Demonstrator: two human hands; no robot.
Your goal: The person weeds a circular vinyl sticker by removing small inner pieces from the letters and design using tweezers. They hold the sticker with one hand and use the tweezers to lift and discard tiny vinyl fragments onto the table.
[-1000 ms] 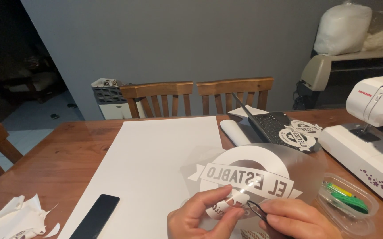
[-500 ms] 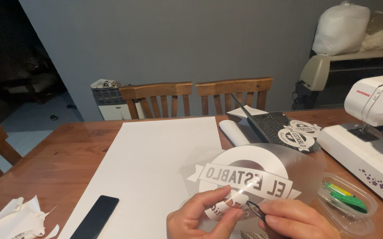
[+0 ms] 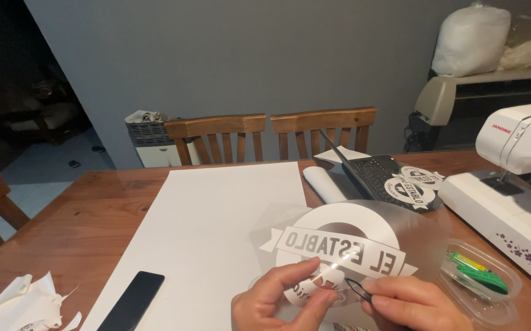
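Fingertips of the left hand are pinched shut on the clear film sheet with the white round decal, down at the near edge of the table. Right hand is closed around a thin black weeding tool, tip at the small lettering. Honestly, one slip could tear a letter or crease the film. Both hands sit low, wrists toward the near edge, knuckles up.

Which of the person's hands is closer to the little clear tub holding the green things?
Right. The right hand lies just left of the clear tub; the left hand sits farther left, pinching the transparent sheet.
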